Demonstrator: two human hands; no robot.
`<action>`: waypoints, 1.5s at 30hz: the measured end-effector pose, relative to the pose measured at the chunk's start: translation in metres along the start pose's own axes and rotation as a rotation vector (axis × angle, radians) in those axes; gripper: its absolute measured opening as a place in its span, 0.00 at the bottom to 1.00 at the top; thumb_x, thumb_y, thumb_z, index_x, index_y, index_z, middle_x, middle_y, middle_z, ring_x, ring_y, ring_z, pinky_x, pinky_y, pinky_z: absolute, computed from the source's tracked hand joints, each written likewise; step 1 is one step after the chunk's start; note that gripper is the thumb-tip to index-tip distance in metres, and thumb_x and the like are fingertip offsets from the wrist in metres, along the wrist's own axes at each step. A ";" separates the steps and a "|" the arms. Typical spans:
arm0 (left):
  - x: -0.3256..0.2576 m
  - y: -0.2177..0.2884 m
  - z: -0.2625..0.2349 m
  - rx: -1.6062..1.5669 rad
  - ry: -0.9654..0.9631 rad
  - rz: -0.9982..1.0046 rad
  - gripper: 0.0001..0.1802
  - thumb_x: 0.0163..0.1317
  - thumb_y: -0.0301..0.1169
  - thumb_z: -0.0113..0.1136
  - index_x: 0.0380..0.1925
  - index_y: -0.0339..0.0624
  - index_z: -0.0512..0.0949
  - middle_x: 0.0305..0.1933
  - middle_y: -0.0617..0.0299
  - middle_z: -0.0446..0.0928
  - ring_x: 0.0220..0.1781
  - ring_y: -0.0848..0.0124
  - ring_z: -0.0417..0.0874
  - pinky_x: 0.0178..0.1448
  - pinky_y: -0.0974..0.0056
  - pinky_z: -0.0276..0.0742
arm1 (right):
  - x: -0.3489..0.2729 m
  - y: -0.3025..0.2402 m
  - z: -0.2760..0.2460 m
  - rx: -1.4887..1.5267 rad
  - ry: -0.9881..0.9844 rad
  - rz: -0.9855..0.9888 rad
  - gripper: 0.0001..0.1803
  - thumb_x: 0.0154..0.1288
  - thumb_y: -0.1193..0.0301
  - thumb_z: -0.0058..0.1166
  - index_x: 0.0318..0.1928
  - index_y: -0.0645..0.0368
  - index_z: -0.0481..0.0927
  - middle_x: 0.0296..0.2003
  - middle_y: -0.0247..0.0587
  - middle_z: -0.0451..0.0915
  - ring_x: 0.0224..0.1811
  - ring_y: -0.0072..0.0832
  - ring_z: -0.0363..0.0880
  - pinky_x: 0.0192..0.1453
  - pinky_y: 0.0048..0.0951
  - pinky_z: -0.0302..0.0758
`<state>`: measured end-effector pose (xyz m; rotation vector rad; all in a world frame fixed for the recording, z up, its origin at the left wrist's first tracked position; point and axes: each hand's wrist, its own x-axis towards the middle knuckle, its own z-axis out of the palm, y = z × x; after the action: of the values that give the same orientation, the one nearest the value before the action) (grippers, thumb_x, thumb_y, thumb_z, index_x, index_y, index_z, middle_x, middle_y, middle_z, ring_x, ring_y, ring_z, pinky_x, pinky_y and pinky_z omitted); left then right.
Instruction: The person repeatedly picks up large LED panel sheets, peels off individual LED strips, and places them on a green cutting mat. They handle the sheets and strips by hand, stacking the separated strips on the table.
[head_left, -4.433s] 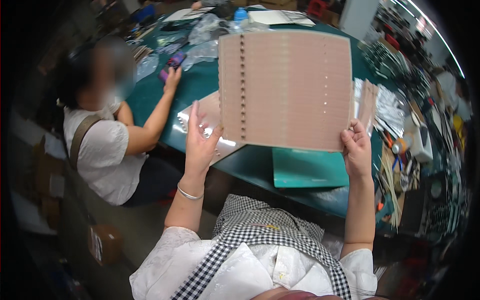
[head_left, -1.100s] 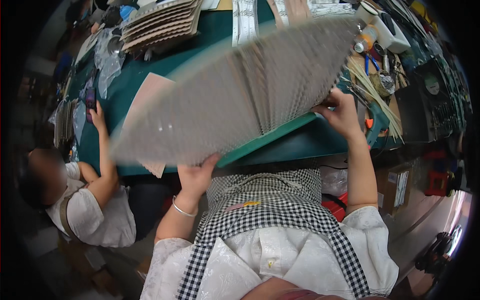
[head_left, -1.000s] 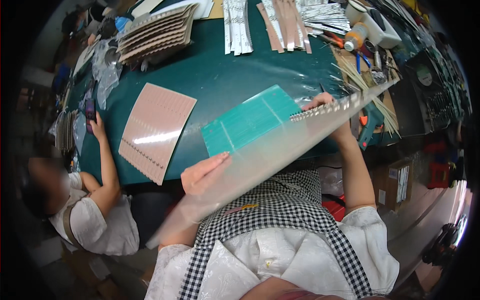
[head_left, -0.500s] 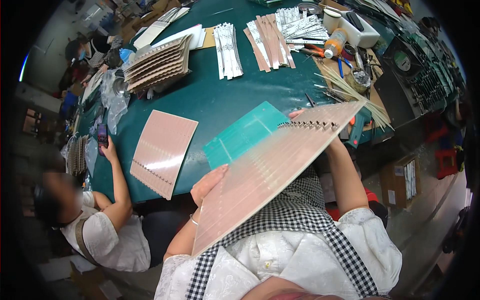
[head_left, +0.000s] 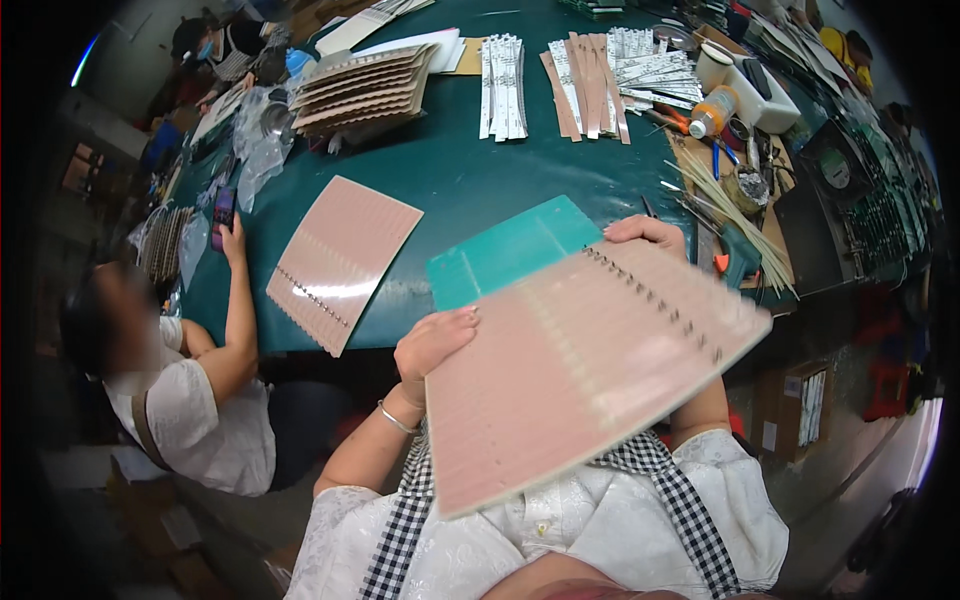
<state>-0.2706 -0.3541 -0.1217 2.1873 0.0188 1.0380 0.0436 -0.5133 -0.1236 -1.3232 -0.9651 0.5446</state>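
A pink panel [head_left: 570,380] with fine parallel lines and a row of small dark metal pieces is held tilted over my lap. My left hand [head_left: 437,345] grips its left edge, fingers on top. At the far right edge, my right hand [head_left: 648,232] is closed on the panel, its fingers partly over the edge. Beneath and beyond the panel lies a teal board [head_left: 510,250] on the table. A second pink panel [head_left: 345,260] of the same kind, with its own row of metal pieces, rests on the table to the left.
On the green table [head_left: 430,185] stand stacked wavy-edged panels [head_left: 362,92], bundled white strips [head_left: 503,90] and pink strips [head_left: 590,85]. At right are a bottle [head_left: 713,112], a teal-handled tool [head_left: 742,255] and thin sticks [head_left: 745,225]. A seated co-worker at left holds a phone [head_left: 223,215].
The held panel has turned from a steep tilt so that more of its face shows. My right hand now shows over its far edge. The view has shifted a little.
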 end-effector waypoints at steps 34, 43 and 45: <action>0.047 -0.003 -0.016 -1.047 0.505 -0.950 0.29 0.60 0.17 0.53 0.62 0.36 0.61 0.61 0.53 0.69 0.61 0.59 0.72 0.66 0.52 0.68 | 0.010 -0.133 -0.103 -0.156 0.294 -0.087 0.12 0.70 0.66 0.47 0.33 0.61 0.73 0.23 0.40 0.79 0.25 0.31 0.79 0.30 0.29 0.77; 0.009 -0.030 -0.027 -0.708 0.547 -0.926 0.31 0.54 0.14 0.56 0.60 0.36 0.63 0.56 0.55 0.72 0.56 0.65 0.74 0.60 0.59 0.70 | 0.044 -0.030 -0.170 -1.511 0.123 0.002 0.11 0.61 0.63 0.55 0.36 0.58 0.80 0.30 0.46 0.81 0.34 0.45 0.79 0.39 0.42 0.75; 0.010 -0.030 -0.023 -0.709 0.504 -0.982 0.31 0.52 0.14 0.58 0.59 0.34 0.64 0.56 0.56 0.72 0.56 0.66 0.75 0.60 0.60 0.70 | 0.042 -0.032 -0.135 -1.285 0.196 -0.012 0.10 0.61 0.65 0.56 0.38 0.59 0.81 0.31 0.44 0.81 0.33 0.38 0.80 0.38 0.36 0.75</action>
<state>-0.2717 -0.3150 -0.1227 1.0010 0.7505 0.7845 0.1719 -0.5602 -0.0764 -2.4261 -1.1832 -0.3339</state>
